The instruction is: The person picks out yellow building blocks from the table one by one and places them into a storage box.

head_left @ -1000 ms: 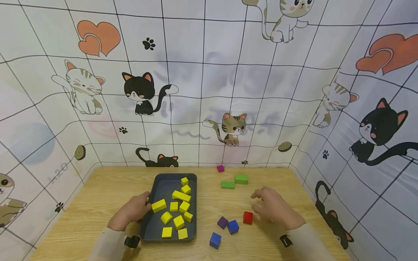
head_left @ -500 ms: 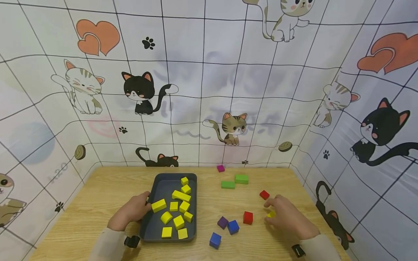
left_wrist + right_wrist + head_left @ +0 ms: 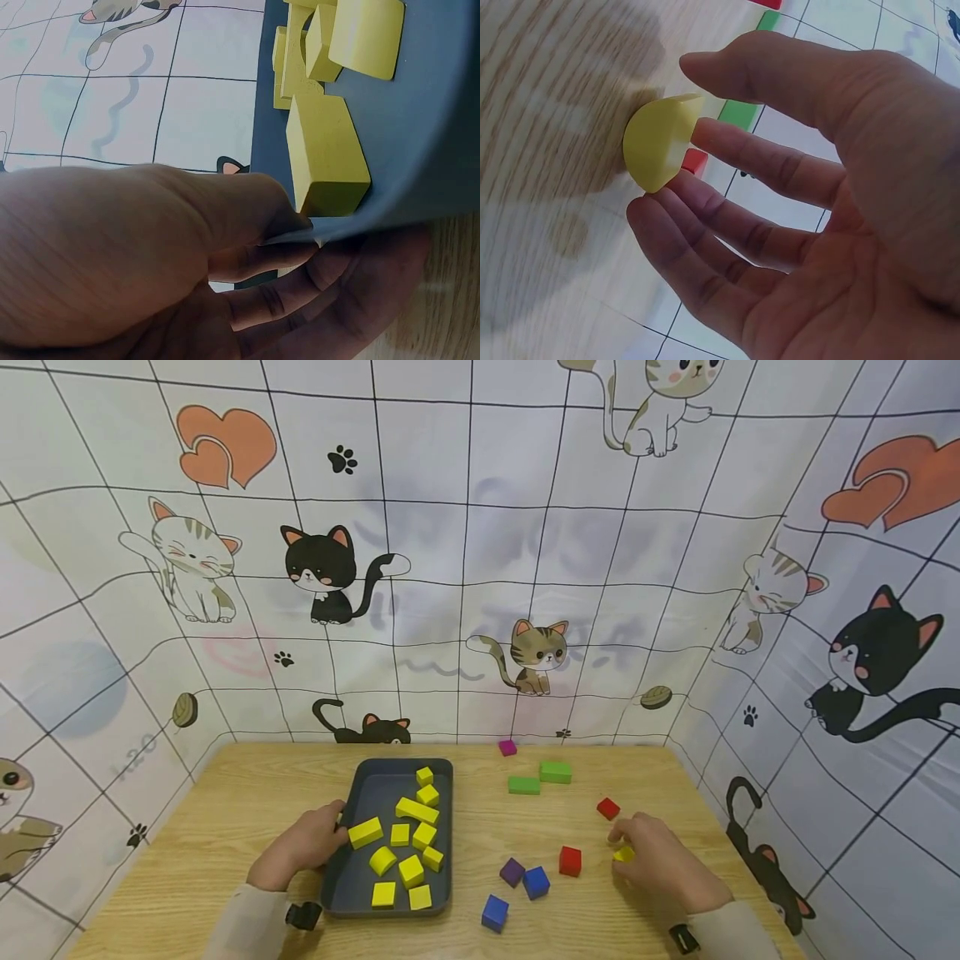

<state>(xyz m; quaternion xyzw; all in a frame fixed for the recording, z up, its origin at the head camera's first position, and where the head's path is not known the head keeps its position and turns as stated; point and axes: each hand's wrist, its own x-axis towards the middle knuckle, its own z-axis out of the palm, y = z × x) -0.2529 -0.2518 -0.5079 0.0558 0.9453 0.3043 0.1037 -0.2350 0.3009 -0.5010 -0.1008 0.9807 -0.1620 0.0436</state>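
My left hand [image 3: 302, 846] grips the left rim of a dark grey tray [image 3: 381, 789], thumb above and fingers below. Several yellow blocks lie in the tray; one oblong yellow block [image 3: 326, 154] is close to the thumb in the left wrist view. On the right, my right hand [image 3: 666, 860] is around a yellow block with a rounded side [image 3: 654, 144] on the table. The fingertips are at or very near that block, while the thumb stands apart from it. In the head view the hand hides much of the block.
Left of the right hand is a red block [image 3: 570, 861]; another red block [image 3: 608, 808] lies beyond it. Two blue blocks [image 3: 536, 882] and a purple one [image 3: 512, 872] sit mid-table. Farther back are two green blocks [image 3: 555, 772] and a magenta block [image 3: 507, 747], near the patterned wall.
My right hand has moved right and toward me to the yellow block, uncovering the farther red block. Over the last half second it shifted only slightly. The left hand and tray stay put.
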